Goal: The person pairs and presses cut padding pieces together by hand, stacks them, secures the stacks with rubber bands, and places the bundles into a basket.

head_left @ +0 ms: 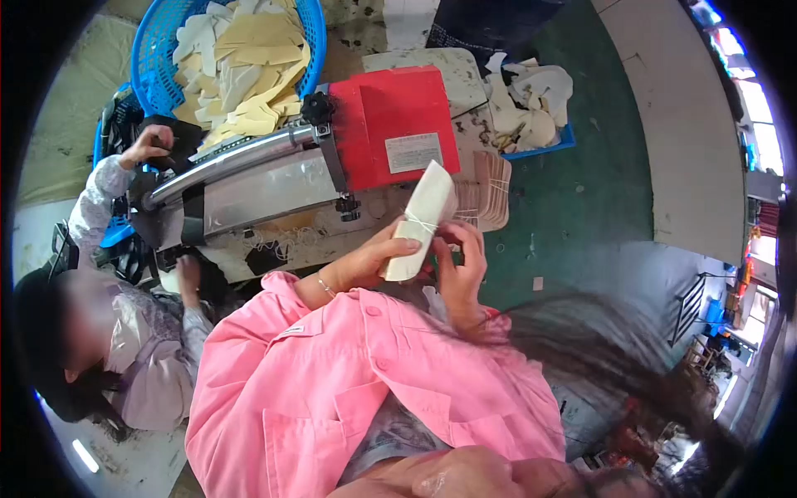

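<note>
My left hand (369, 259) is closed round a bundle of cream insole-like pieces (422, 217), its thumb lying across the near face. A thin string (419, 222) crosses the middle of the bundle. On the bundle's other side is my right hand (465, 270), with fingers curled in and thumb bent near them. Whether it pinches the string end cannot be made out. Beyond the bundle, tied stacks of pinkish-tan pieces (495, 191) rest on the table edge.
A red-covered machine (390, 116) with a metal roller (232, 166) stands ahead. Loose strings (286, 241) lie before it. A blue basket (320, 50) of cut pieces stands behind, a blue tray (544, 148) of scraps to the right. A co-worker (149, 357) sits left, one hand at the machine.
</note>
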`<state>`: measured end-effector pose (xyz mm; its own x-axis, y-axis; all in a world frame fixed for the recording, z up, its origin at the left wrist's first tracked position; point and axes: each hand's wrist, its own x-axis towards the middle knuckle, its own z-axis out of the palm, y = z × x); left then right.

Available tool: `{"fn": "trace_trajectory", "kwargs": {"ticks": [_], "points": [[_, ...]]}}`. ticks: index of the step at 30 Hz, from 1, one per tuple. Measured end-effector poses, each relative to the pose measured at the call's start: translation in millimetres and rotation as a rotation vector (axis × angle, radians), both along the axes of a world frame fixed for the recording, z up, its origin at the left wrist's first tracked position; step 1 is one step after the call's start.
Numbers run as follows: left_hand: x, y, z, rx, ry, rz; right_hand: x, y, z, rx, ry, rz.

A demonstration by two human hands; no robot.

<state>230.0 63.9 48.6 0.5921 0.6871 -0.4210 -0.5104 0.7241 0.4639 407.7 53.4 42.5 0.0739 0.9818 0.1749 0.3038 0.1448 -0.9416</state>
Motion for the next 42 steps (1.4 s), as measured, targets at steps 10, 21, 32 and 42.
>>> {"fn": "trace_trajectory", "kwargs": {"ticks": [10, 21, 32, 42], "points": [[-71, -27, 4, 0.129, 0.269, 0.047, -9, 30, 25, -0.307, -0.194, 0.799], [-119, -78, 35, 0.212, 0.381, -0.172, -23, 87, 11, -0.607, 0.386, 0.732], [-137, -90, 48, 0.319, 1.387, 0.089, -92, 23, 30, 0.132, -0.544, 0.786], [-147, -104, 52, 0.471, 0.953, -0.014, -91, 31, -19, -0.237, -0.229, 0.433]]}}
